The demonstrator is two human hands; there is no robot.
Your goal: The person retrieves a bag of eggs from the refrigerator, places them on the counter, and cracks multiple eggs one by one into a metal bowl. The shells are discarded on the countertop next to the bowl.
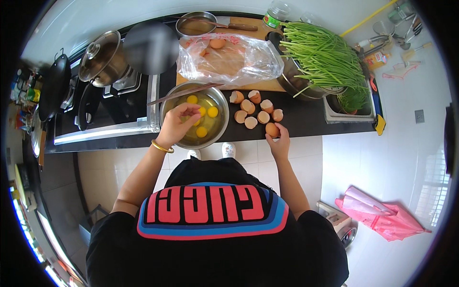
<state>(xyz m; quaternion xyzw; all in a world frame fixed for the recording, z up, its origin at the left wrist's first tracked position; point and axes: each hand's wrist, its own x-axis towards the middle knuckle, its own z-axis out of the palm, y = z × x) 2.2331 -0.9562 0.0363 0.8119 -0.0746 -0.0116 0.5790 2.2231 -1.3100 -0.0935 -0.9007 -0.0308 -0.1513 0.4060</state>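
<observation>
My left hand (179, 123) is above a steel bowl (224, 109), its thumb and fingers curled toward each other in a pinch. Anything between those fingertips is too small or hidden to make out. Several yellow yolks (213, 112) lie in clear egg white inside the bowl. A pair of wooden chopsticks (185, 93) rests across the bowl's far rim. At the counter's front edge, my right hand (281, 142) has its thumb and fingers around a brown egg (272, 129); whether its shell is whole I cannot tell. Several broken eggshells (251, 123) stand grouped just beyond it.
Behind the bowl, a clear plastic bag (231, 60) with brown eggs lies on a wooden board (260, 34). A knife (241, 27) and small pan (196, 24) are farther back. Green stalks (325, 57) pile up at right. Left is a stove with a lidded pot (103, 60).
</observation>
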